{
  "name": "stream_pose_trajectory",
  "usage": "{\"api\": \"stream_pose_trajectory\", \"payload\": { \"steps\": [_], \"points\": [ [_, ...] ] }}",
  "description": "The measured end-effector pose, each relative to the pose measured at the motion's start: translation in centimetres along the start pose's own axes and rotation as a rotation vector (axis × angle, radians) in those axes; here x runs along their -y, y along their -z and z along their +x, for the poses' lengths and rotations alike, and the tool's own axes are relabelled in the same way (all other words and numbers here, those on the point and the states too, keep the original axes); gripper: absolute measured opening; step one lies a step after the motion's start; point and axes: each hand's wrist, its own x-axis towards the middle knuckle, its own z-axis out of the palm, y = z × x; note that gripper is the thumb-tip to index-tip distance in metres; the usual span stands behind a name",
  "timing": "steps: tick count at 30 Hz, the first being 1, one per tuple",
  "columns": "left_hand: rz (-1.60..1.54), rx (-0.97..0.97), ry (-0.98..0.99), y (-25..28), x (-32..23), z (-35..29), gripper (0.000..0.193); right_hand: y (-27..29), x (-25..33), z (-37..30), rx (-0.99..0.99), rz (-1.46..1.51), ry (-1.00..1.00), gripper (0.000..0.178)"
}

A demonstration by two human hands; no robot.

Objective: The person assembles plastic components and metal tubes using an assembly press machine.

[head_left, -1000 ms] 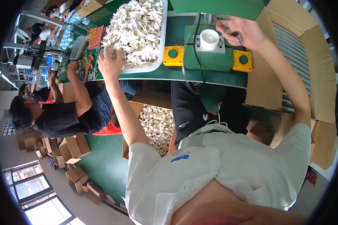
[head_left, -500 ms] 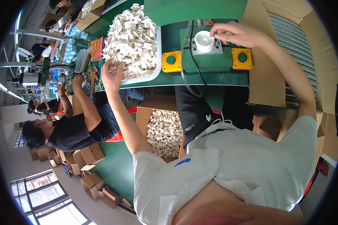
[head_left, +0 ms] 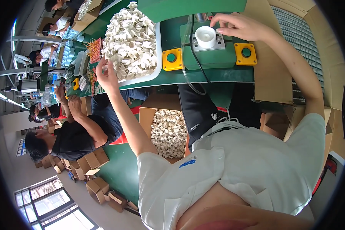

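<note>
- A tray (head_left: 158, 48) is heaped with white parts (head_left: 130, 46).
- The left hand (head_left: 107, 78) is held half-curled at its near-left edge; any grip cannot be told.
- By the right hand (head_left: 237, 26), loosely open, the rim of a plate-mounted cup (head_left: 205, 37) is reached; no metal piece is now seen in the fingers, suggesting release.

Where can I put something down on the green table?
Bare table shows between the tray and the green block, beyond the left yellow box. Also a thin strip along the front edge, below both yellow boxes. Crowded: the tray, heaped with white pieces, left hand at its corner; around the white cup, right hand beside it.
</note>
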Motion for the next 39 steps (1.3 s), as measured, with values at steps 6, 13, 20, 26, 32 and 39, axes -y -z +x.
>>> {"api": "stream_pose_trajectory", "payload": {
  "steps": [6, 13, 20, 26, 32, 39],
  "points": [
    [0.296, -0.283, -0.265, 0.4, -3.5, -0.1, 0.015, 0.1, -0.3, -0.2, -0.027, -0.011, 0.006, 0.023],
    [-0.072, -0.227, -0.183, -6.0, -12.3, -6.5, 0.024, 1.0, 0.8, 0.8, -0.029, 0.056, -0.025, 0.031],
    [-0.078, 0.124, -0.526, -18.4, -18.6, -11.0, 0.029, 0.7, -2.2, 2.3, -0.065, 0.147, 0.136, 0.019],
    [-0.024, 0.253, -0.477, -17.9, -17.1, -11.6, 0.032, 0.9, -2.5, 2.3, -0.075, 0.147, 0.135, 0.021],
    [0.219, 0.193, -0.51, -12.6, -18.0, -11.9, 0.041, 2.5, -4.5, 0.8, 0.477, 0.111, -0.15, 0.024],
    [0.656, 0.56, -0.436, -7.8, -15.7, -12.1, 0.037, 3.3, -3.3, -0.8, 0.697, -0.097, -0.35, 0.043]
  ]
}}
